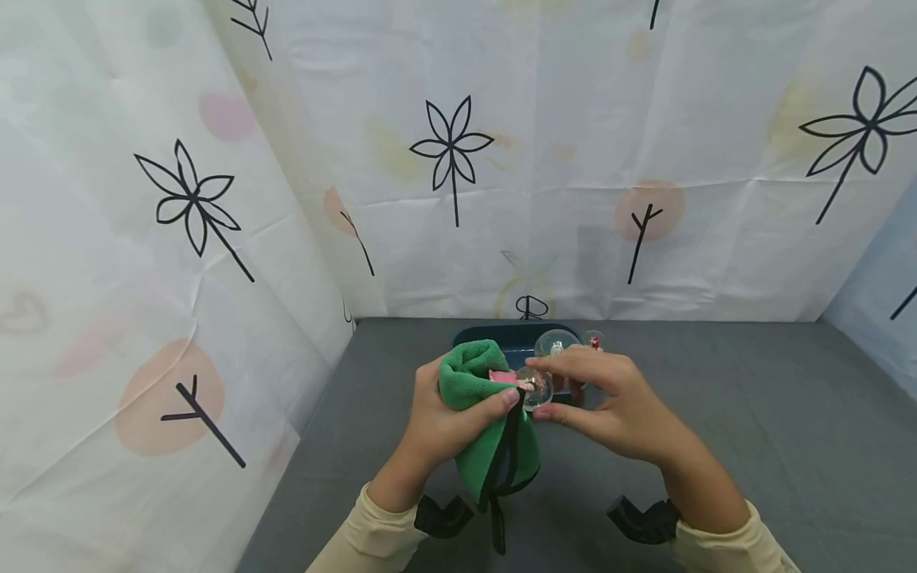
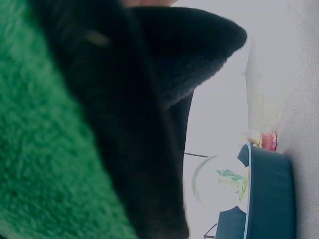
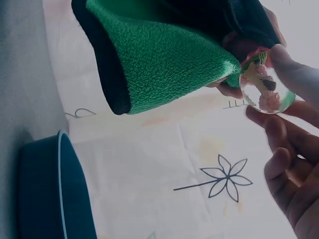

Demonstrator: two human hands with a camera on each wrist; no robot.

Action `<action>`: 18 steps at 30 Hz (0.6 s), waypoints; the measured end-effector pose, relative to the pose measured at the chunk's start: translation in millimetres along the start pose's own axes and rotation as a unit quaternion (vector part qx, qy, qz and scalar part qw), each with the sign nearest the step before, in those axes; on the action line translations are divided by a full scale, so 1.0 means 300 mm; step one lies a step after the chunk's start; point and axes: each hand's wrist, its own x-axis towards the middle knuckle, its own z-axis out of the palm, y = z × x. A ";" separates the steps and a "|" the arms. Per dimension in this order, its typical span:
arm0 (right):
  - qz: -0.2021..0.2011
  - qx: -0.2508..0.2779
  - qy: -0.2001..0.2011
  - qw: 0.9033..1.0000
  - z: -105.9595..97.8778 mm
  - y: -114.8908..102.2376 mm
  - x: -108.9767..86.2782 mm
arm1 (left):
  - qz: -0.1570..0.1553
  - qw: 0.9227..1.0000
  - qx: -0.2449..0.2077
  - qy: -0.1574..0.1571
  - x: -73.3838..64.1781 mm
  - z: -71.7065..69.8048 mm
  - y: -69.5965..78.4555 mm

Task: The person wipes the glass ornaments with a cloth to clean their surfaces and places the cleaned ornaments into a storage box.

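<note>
A small snow globe [image 1: 539,388] with a pink base and a little figure inside is held between both hands above the table. My left hand [image 1: 438,423] grips a green cloth [image 1: 469,382] with dark edging, bunched around the pink base, thumb on top. From the right, my right hand [image 1: 616,398] pinches the clear ball between thumb and fingers. The right wrist view shows the globe [image 3: 264,92] close up, with pink and green shapes in it. Folds of cloth [image 2: 55,144] fill much of the left wrist view and hide the left fingers.
Behind the hands stands a dark blue bin [image 1: 494,334]. A larger snow globe [image 1: 553,342] shows at its right side, and a small globe with a red figure [image 1: 594,341] is just right of it. Patterned white fabric [image 1: 559,159] hangs around the grey table [image 1: 752,398].
</note>
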 end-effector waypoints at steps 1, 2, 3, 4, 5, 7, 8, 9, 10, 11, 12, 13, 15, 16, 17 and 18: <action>-0.008 0.002 0.007 1.000 0.002 0.000 0.000 | 0.000 1.000 -0.001 -0.001 0.001 -0.001 0.000; -0.015 0.004 0.014 1.000 0.004 0.001 0.001 | -0.003 1.000 0.000 -0.001 0.001 -0.002 0.001; -0.018 0.006 0.018 1.000 0.005 0.000 0.001 | -0.004 1.000 -0.001 -0.002 0.000 -0.003 0.000; -0.022 0.007 0.023 0.999 0.006 0.000 0.001 | -0.005 1.000 -0.002 -0.003 0.001 -0.004 0.001; -0.024 0.007 0.025 0.999 0.007 -0.001 0.001 | -0.007 1.000 -0.001 -0.003 0.000 -0.004 0.001; -0.029 0.006 0.028 0.999 0.008 -0.002 0.001 | -0.011 1.000 -0.003 -0.003 0.000 -0.004 0.001; -0.029 0.005 0.028 0.999 0.008 -0.003 0.001 | -0.012 1.000 -0.003 -0.002 -0.001 -0.004 0.001; -0.027 0.004 0.027 0.999 0.009 -0.004 0.001 | -0.013 1.000 -0.004 -0.001 -0.001 -0.004 0.000; -0.026 0.004 0.027 0.999 0.010 -0.004 0.002 | -0.012 1.000 -0.005 -0.001 -0.002 -0.004 0.000; -0.024 0.004 0.026 0.999 0.011 -0.004 0.003 | -0.010 1.000 -0.005 0.000 -0.002 -0.004 0.000; -0.026 0.004 0.027 0.999 0.012 -0.004 0.004 | -0.007 1.000 -0.005 0.001 -0.002 -0.003 -0.001; -0.028 0.005 0.027 0.999 0.013 -0.003 0.005 | -0.004 1.000 -0.004 0.003 -0.002 -0.003 -0.001; -0.025 0.009 0.026 0.999 0.014 -0.004 0.006 | 0.003 1.000 0.001 0.008 -0.002 -0.002 -0.001; -0.022 0.011 0.024 0.999 0.014 -0.004 0.006 | 0.005 1.000 0.003 0.011 -0.002 -0.002 -0.001; -0.016 0.013 0.022 1.000 0.013 -0.004 0.005 | 0.007 1.000 0.004 0.013 -0.002 -0.002 0.000; -0.010 0.014 0.019 1.000 0.011 -0.004 0.005 | 0.008 1.000 0.006 0.015 -0.002 -0.001 0.001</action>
